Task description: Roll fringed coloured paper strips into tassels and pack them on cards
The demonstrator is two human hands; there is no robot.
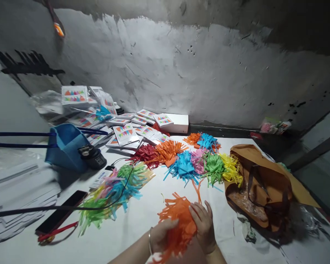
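An orange paper tassel (180,214) with fringed ends is between my two hands, low in the middle of the view. My left hand (162,234), with a bangle at the wrist, grips it from the left, thumb on top. Against its right side rests my right hand (204,223), fingers stretched out and partly spread. Beyond the hands lies a row of fringed paper bunches: dark red (147,155), orange (170,151), blue (184,167), pink (198,160), green (215,167) and yellow (231,168). A loose orange strip (197,190) shows just behind my right fingers.
Packaged sets (126,134) pile up at the back left, near a blue bag (67,143) and a black cup (92,157). Pastel tassels (115,189), a phone (61,211) and a dark cable (71,208) lie left. A brown bag (260,187) stands right.
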